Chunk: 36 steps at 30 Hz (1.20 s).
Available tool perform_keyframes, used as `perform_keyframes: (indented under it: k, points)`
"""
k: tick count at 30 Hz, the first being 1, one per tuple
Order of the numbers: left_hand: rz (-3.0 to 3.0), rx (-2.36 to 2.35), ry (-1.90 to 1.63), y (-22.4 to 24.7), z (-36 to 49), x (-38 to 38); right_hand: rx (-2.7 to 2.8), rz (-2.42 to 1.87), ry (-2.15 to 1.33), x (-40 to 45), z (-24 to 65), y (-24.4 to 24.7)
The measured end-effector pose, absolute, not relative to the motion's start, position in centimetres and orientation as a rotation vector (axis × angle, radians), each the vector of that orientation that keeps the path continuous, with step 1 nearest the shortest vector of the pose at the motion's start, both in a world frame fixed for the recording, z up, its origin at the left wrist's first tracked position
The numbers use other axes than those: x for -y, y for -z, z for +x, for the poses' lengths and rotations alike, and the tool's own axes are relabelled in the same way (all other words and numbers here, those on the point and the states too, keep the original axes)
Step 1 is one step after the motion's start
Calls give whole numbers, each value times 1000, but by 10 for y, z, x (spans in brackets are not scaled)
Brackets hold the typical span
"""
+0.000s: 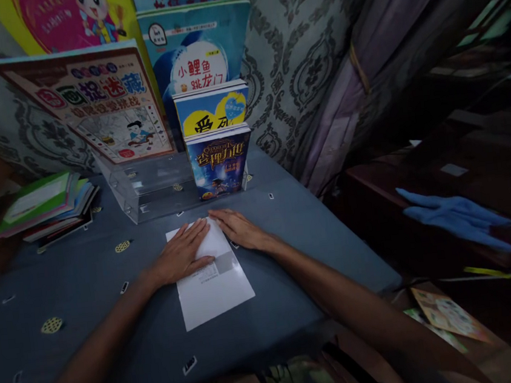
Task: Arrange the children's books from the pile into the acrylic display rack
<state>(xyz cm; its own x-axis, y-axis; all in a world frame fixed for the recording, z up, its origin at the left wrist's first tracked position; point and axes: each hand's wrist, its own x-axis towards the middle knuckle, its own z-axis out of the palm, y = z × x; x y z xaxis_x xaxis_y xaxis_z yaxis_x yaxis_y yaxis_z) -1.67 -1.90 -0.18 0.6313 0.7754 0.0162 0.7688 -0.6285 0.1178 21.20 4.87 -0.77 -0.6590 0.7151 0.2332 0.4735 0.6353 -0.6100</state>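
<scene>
A white sheet of paper [219,302] with some small print and a greyish band lies flat on the blue-grey tablecloth [151,324]. My left hand [183,254] rests flat on its upper left part, fingers stretched out and thumb apart. My right hand [236,227] lies at the sheet's upper right edge, its fingertips touching the top corner and its fingers extended. Just beyond my hands, a dark blue book [221,164] stands upright at the front of a clear display rack [161,204].
More upright books, such as a picture puzzle book [104,104] and a teal book [199,45], fill the rack. A stack of booklets [47,204] lies at the left. Right of the table are a purple curtain [342,109], a blue glove [457,219] and a booklet [448,314] lower down.
</scene>
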Motion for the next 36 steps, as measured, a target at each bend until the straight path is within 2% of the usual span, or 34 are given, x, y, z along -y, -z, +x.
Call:
perform_keyframes:
  k: [19,36]
  points:
    - [2793,-926,-163,-8,7,31,2408,-963,-656,-49,209,1]
    - [2726,-869,-149,-13,8,48,2534,-1143,-325,-36,203,0]
